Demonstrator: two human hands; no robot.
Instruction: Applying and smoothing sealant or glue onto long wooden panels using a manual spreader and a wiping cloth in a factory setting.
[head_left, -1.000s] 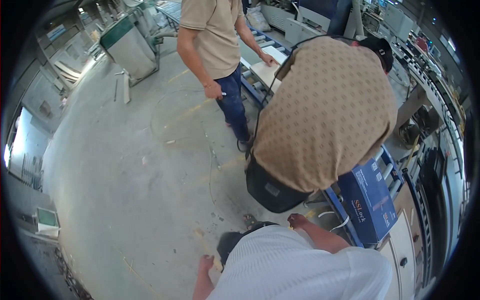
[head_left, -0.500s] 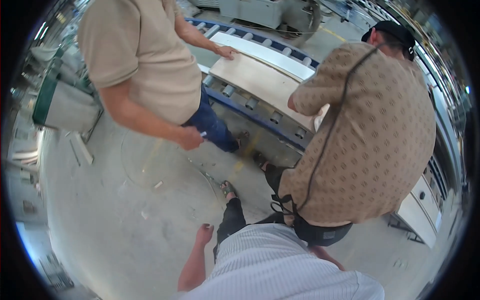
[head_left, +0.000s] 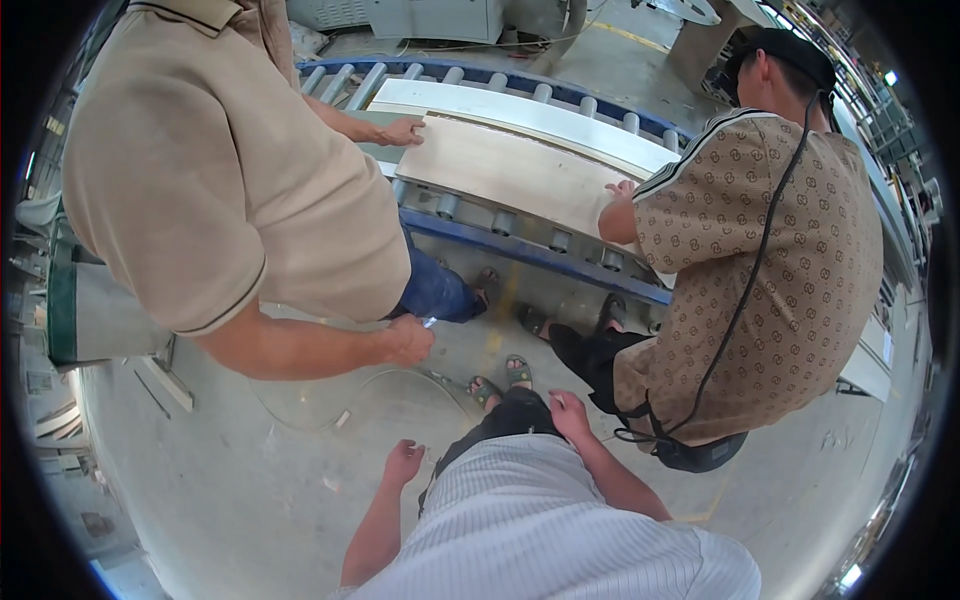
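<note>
My left hand (head_left: 404, 461) hangs beside my body above the floor, its fingers curled in and nothing plainly held. My right hand (head_left: 572, 415) is in front of my right hip, near my dark shorts, with thumb and fingers loosely apart and nothing seen in it. Ahead, a long pale board (head_left: 510, 172) lies on a roller conveyor (head_left: 480, 228). A co-worker's hand (head_left: 402, 131) on the left rests at its left end. Another co-worker's hand (head_left: 622, 188) reaches over its right end.
A white panel (head_left: 520, 122) lies behind the pale board. The left co-worker's lowered hand (head_left: 412, 340) holds a small whitish object. A thin hose or cable (head_left: 450, 385) curves over the floor near my sandals. Pale boards (head_left: 868, 365) stand at the right.
My view has shifted, and my right hand, mostly hidden before, now shows in front of my hip. The right co-worker's hand now shows over the board. My left hand still hangs down.
</note>
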